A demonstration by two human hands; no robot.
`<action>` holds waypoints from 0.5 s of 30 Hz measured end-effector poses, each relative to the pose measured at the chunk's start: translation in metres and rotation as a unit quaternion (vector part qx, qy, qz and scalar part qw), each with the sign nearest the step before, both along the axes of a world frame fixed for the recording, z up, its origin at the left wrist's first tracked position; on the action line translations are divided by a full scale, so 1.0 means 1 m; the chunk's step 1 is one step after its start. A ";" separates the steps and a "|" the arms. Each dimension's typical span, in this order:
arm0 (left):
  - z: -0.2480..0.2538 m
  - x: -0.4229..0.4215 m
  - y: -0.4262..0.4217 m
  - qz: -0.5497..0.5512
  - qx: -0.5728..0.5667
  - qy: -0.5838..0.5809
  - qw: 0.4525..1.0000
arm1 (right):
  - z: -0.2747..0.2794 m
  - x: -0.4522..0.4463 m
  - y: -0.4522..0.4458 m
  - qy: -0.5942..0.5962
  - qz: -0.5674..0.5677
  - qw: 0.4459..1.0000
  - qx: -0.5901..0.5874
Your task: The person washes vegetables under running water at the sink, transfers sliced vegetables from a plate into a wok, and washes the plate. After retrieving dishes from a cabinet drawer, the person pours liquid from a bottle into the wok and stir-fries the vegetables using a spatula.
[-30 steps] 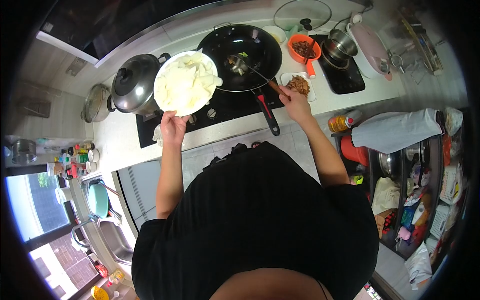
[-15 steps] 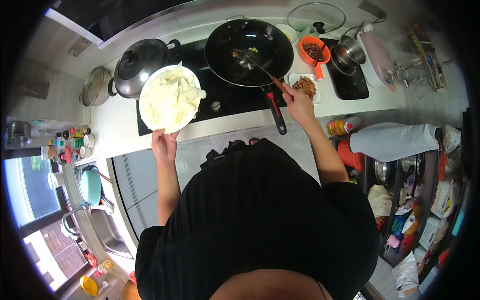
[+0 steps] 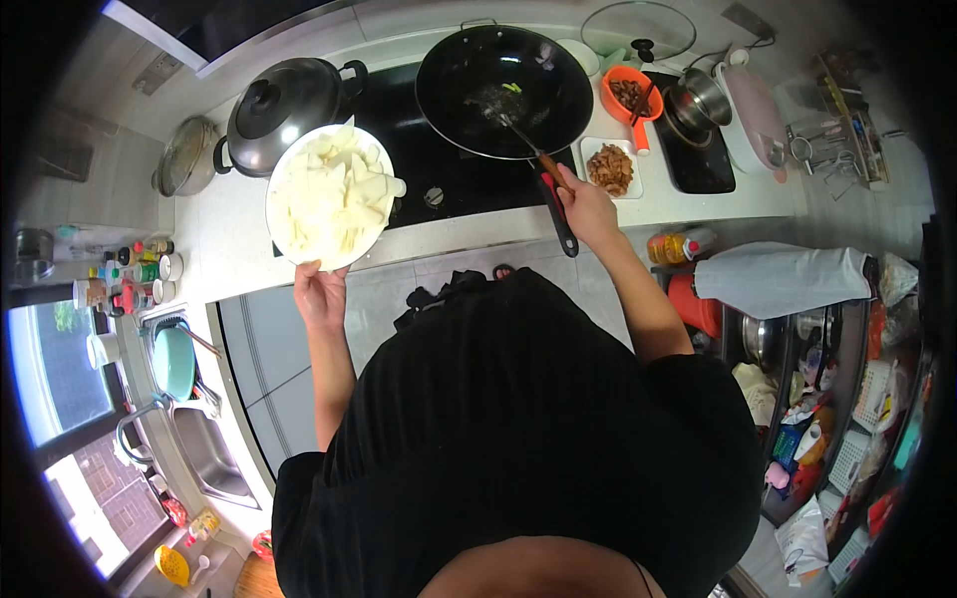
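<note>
My left hand [image 3: 321, 294] grips the near rim of a white plate [image 3: 344, 263], fingers beneath it. Pale, thin-cut slices [image 3: 334, 199] heap the plate, which is held up over the front left of the cooktop. My right hand [image 3: 590, 211] is closed around the wooden handle of a spatula [image 3: 553, 169]. Its metal end reaches down into a black wok [image 3: 449, 100], where a few green bits [image 3: 511, 88] and some liquid lie. Just left of my right hand, the wok's black and red handle [image 3: 560, 221] points toward me.
A lidded dark pot [image 3: 284, 105] stands behind the plate. Right of the wok are a white dish of brown pieces [image 3: 610, 169], an orange bowl [image 3: 628, 78] and a small steel pot [image 3: 700, 98]. A sink [image 3: 209, 448] lies at left; an oil bottle [image 3: 674, 247] at right.
The spatula's end has shifted nearer inside the wok, and my right hand has moved slightly left. The plate has moved a little left. The whole view has shifted slightly.
</note>
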State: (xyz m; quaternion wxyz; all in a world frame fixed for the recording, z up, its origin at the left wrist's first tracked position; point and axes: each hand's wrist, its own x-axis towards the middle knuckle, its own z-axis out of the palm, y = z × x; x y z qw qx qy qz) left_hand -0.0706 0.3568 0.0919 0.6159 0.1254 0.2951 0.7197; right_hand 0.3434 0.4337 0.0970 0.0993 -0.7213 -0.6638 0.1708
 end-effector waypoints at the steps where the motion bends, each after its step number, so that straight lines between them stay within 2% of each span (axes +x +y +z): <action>1: 0.000 0.000 0.000 -0.001 0.004 -0.002 1.000 | -0.003 -0.001 0.002 0.000 0.004 1.000 0.001; 5: -0.001 -0.007 -0.004 -0.003 0.000 -0.002 1.000 | -0.016 0.009 0.011 0.075 -0.033 0.995 0.049; 11: 0.011 -0.005 -0.016 0.011 -0.022 0.017 1.000 | 0.011 0.025 0.000 0.042 -0.046 0.995 0.084; 14: 0.009 -0.007 -0.020 0.009 -0.020 0.011 1.000 | -0.004 0.036 -0.006 0.057 -0.010 0.989 0.136; 15: 0.008 -0.006 -0.018 0.005 -0.020 0.009 1.000 | -0.004 0.038 -0.004 0.061 -0.019 0.992 0.110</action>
